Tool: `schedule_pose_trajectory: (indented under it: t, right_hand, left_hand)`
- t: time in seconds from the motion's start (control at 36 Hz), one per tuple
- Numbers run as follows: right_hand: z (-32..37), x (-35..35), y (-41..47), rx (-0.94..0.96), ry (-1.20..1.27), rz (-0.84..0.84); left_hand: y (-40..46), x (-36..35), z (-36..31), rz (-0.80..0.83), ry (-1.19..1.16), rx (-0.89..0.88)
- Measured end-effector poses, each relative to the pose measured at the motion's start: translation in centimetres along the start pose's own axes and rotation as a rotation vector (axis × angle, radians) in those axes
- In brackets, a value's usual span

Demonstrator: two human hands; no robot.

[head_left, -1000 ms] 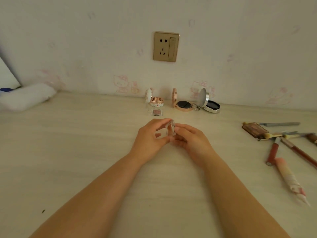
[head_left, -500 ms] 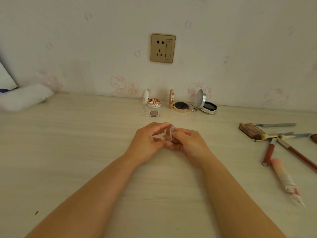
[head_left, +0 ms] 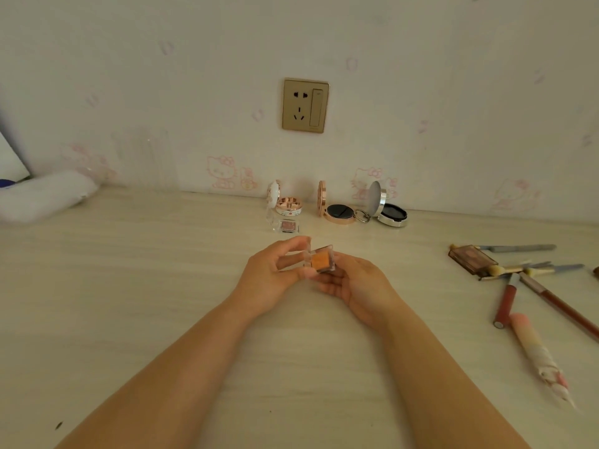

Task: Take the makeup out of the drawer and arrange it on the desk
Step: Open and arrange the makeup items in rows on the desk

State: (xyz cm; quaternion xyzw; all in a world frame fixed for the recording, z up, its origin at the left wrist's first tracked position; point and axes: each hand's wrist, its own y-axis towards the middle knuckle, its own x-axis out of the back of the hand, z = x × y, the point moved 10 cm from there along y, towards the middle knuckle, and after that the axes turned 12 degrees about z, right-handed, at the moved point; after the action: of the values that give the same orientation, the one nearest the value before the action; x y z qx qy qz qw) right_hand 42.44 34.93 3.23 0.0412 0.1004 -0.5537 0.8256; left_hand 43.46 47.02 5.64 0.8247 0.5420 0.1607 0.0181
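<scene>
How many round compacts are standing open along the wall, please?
3: a white one leftmost, a rose-gold one in the middle, and a silver one rightmost. None seems hidden.

A gold rectangular wall socket plate (head_left: pixel 305 105) is mounted on the pale wall with faint pink cartoon-cat prints (head_left: pixel 223 171). A soft white cloth bundle (head_left: pixel 45 194) lies at the far left of the light wood-grain desk (head_left: pixel 129 286).

Four open compacts (head_left: pixel 337 210), two hands (head_left: pixel 269 277).
</scene>
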Motion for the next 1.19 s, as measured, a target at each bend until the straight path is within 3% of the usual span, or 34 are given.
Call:
schedule_pose_trajectory:
  t: [0.25,0.47,0.61,0.78,0.94,1.08,1.19]
  right_hand:
    - [-0.2,1.0,0.2,0.033,0.174,-0.084]
    - [-0.1,1.2,0.3,0.027,0.07,-0.107]
    - [0.6,1.3,0.1,0.009,-0.402,-0.071]
    - [1.7,3.6,0.2,0.001,-0.611,-0.119]
    - [2.6,6.3,1.2,-0.038,-0.908,-0.171]
    - [2.3,7.7,2.4,-0.098,-1.151,-0.217]
    - [2.2,8.2,3.0,-0.14,-1.206,-0.224]
  left_hand:
    - [0.2,0.7,0.2,-0.004,-0.13,-0.008]
    - [0.1,0.9,0.9,-0.007,-0.165,0.033]
    - [-0.1,1.0,0.9,-0.014,-0.171,0.044]
    - [1.1,0.5,1.4,0.022,-0.073,0.118]
    - [3.6,-0.5,1.7,0.044,0.169,0.195]
    - [5.5,-0.9,2.3,0.017,0.337,0.235]
    - [5.9,-0.4,3.3,-0.064,0.304,0.276]
